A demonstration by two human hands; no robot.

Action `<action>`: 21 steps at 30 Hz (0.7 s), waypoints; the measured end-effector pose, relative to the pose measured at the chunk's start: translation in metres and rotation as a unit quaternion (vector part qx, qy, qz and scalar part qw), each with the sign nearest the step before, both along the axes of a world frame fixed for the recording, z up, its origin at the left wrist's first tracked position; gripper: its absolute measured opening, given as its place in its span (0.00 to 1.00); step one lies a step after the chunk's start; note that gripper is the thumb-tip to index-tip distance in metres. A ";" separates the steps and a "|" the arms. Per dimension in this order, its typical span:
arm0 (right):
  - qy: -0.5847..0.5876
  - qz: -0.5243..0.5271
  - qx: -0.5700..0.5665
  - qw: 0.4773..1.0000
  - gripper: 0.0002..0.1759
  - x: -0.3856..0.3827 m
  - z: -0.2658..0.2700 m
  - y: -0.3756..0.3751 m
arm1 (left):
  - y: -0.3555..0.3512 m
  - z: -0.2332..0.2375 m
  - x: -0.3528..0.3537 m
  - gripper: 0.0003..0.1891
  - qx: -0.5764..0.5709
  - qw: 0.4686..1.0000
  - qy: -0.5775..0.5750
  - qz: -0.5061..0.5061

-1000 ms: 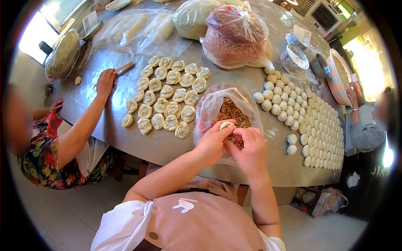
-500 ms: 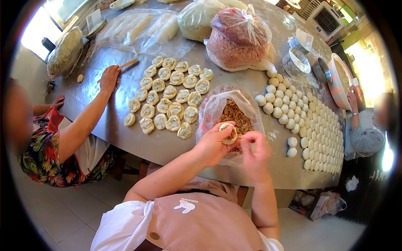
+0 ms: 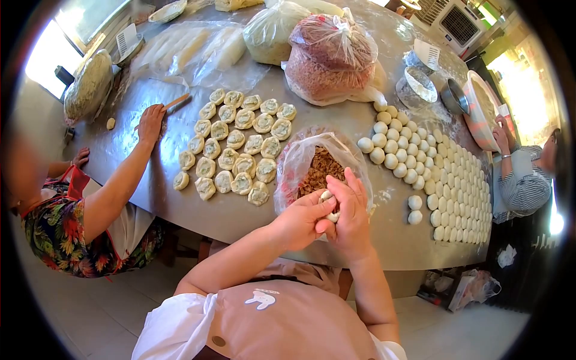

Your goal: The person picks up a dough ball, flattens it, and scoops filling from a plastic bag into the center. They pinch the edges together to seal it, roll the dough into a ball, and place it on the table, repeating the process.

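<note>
My left hand cradles a small filled dough bun, its thumb on the dough. From the other side, my right hand presses its thumb and fingers around the same bun, with some fingertips pointing upward. Only bits of pale dough show between the fingers; its filling is hidden. Just beyond both hands lies an open clear plastic bag holding a crumbly brown filling. To the left are rows of open dough pieces with a pale green filling.
Rows of plain dough balls cover the right side of the metal table. Tied bags of pink filling and pale filling stand at the back. A co-worker's arm rests at left near a wooden stick; another person is at right.
My right hand has moved left from a pinch beside the dough and now closes over it. The brown filling that showed in the dough is now covered. The view has shifted slightly.
</note>
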State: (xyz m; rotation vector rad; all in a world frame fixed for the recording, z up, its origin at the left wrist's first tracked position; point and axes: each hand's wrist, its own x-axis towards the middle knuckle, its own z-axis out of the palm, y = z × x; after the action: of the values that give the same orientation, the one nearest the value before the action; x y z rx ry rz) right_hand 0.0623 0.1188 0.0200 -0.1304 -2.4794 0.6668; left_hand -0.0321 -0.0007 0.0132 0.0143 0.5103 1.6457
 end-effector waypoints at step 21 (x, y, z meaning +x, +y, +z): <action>0.188 -0.109 -0.133 0.967 0.08 -0.020 0.009 -0.022 | 0.018 0.009 0.011 0.18 -0.040 0.979 0.163 0.118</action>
State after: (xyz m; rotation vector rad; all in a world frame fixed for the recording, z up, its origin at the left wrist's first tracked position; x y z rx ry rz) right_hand 0.0421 0.0964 0.0294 -0.3401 -1.9721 0.8389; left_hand -0.0209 0.0176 0.0221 0.1726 0.8541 1.8640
